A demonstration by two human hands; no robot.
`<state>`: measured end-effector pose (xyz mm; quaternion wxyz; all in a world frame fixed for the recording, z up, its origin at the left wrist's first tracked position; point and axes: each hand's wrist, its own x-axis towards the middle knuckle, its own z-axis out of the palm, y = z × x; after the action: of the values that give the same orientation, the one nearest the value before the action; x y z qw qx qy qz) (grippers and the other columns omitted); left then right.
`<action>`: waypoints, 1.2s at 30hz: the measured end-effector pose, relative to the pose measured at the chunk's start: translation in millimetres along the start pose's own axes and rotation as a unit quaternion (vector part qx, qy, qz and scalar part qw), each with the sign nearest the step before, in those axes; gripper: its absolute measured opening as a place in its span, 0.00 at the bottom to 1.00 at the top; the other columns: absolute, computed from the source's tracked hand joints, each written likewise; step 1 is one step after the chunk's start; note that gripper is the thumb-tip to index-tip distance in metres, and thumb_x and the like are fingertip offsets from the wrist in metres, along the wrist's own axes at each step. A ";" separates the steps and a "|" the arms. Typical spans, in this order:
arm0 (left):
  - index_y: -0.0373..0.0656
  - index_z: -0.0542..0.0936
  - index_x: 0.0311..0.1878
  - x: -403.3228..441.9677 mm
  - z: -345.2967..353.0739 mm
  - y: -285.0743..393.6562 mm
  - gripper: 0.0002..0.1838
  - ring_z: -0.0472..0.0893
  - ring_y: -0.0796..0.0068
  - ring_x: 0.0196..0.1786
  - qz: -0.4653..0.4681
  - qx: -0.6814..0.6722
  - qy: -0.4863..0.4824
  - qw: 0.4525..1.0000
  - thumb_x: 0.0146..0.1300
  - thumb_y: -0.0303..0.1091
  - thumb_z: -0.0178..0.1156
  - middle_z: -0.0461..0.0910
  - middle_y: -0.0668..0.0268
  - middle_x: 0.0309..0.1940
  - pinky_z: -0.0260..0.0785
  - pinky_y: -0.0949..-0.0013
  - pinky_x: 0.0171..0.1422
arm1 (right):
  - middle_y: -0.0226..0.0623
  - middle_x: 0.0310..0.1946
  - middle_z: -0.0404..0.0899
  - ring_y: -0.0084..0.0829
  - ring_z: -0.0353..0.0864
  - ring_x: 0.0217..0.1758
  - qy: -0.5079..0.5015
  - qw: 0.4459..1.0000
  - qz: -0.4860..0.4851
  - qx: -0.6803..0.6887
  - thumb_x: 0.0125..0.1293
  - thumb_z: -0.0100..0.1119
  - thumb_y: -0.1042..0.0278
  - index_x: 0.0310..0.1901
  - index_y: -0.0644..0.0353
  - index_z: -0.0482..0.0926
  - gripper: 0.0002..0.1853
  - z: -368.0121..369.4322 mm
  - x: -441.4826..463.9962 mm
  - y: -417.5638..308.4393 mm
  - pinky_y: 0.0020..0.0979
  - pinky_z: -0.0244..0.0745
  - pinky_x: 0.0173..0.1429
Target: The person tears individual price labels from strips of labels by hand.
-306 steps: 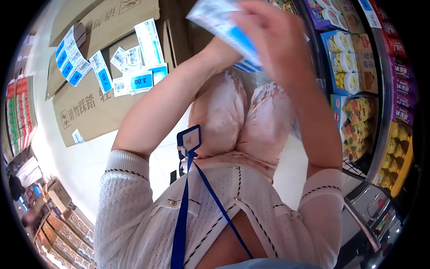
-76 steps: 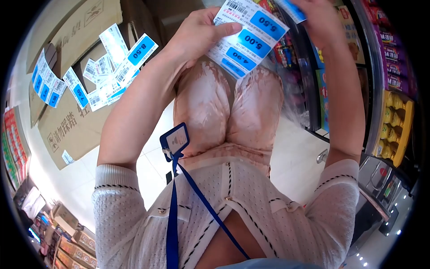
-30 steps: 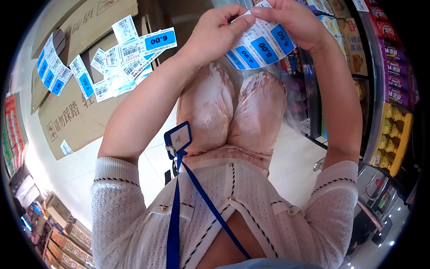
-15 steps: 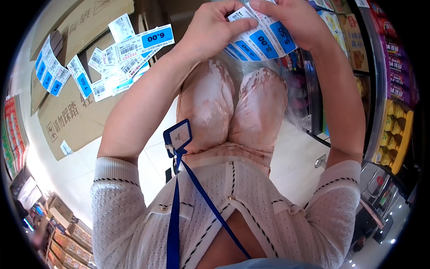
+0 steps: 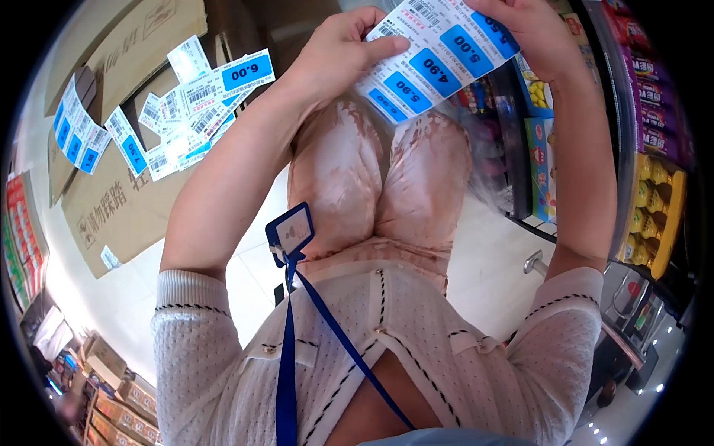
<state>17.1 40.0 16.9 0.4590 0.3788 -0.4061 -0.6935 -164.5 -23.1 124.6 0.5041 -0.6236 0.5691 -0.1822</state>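
A strip of blue-and-white price labels (image 5: 424,70) is stretched between my two hands above my knees, its printed prices facing up. My left hand (image 5: 346,56) pinches the strip's left edge, thumb on top. At the strip's upper right corner, the fingers of my right hand (image 5: 524,30) are closed on it; part of this hand is cut off by the top of the view. Left of my left arm, a loose pile of similar price labels (image 5: 190,104) lies on a cardboard box (image 5: 111,215). A separate curved label strip (image 5: 78,126) sits at the box's left side.
Shelves with purple packets (image 5: 654,111) and a yellow tray of wrapped sweets (image 5: 654,212) stand on the right, close to my right arm. A blue-corded name badge (image 5: 291,232) hangs over my lap. Stacked cartons (image 5: 119,416) appear at lower left.
My right hand has moved right and my left hand slightly left and down. The label strip is now spread wider and flatter, showing more prices.
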 end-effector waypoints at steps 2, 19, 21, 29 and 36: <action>0.39 0.76 0.40 -2.6 -4.1 -5.1 0.07 0.77 0.84 0.35 0.037 0.071 0.007 0.997 0.62 0.30 0.61 0.79 0.70 0.33 0.69 0.78 0.42 | 0.32 0.27 0.80 0.19 0.77 0.26 0.007 0.999 -0.008 -0.030 0.65 0.56 0.68 0.35 0.65 0.79 0.09 -3.1 -0.2 4.9 0.21 0.73 0.32; 0.37 0.77 0.40 -0.7 -5.8 -5.7 0.08 0.76 0.84 0.33 0.093 0.134 0.029 0.986 0.63 0.32 0.61 0.80 0.69 0.32 0.68 0.79 0.40 | 0.28 0.25 0.78 0.18 0.72 0.25 0.096 0.992 -0.024 0.074 0.65 0.56 0.67 0.31 0.62 0.78 0.08 -18.2 8.3 20.5 0.22 0.69 0.33; 0.38 0.77 0.40 -1.0 -6.3 -4.4 0.08 0.76 0.84 0.34 0.066 0.120 0.034 0.990 0.63 0.32 0.60 0.80 0.68 0.32 0.68 0.79 0.41 | 0.28 0.24 0.77 0.18 0.72 0.24 0.190 0.976 -0.074 0.079 0.65 0.55 0.68 0.31 0.62 0.78 0.08 -47.5 25.5 34.7 0.21 0.69 0.32; 0.36 0.75 0.48 -0.2 -3.3 -4.6 0.12 0.78 0.78 0.40 0.058 0.069 0.110 0.990 0.64 0.31 0.57 0.79 0.64 0.38 0.71 0.74 0.45 | 0.42 0.32 0.81 0.25 0.80 0.35 0.042 0.959 -0.275 -0.053 0.63 0.57 0.70 0.41 0.69 0.76 0.10 66.8 -4.3 -12.8 0.25 0.73 0.38; 0.38 0.75 0.49 -2.3 -7.6 1.9 0.11 0.78 0.77 0.39 0.005 0.066 0.068 0.995 0.63 0.28 0.58 0.79 0.64 0.38 0.71 0.75 0.45 | 0.51 0.37 0.81 0.39 0.82 0.41 0.148 0.928 -0.309 -0.147 0.61 0.60 0.61 0.42 0.71 0.78 0.18 81.0 30.0 -30.9 0.33 0.76 0.45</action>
<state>25.2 40.0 16.0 0.4635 0.4525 -0.4207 -0.6352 -74.8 -20.6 105.6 0.2358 -0.8018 0.4363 -0.3334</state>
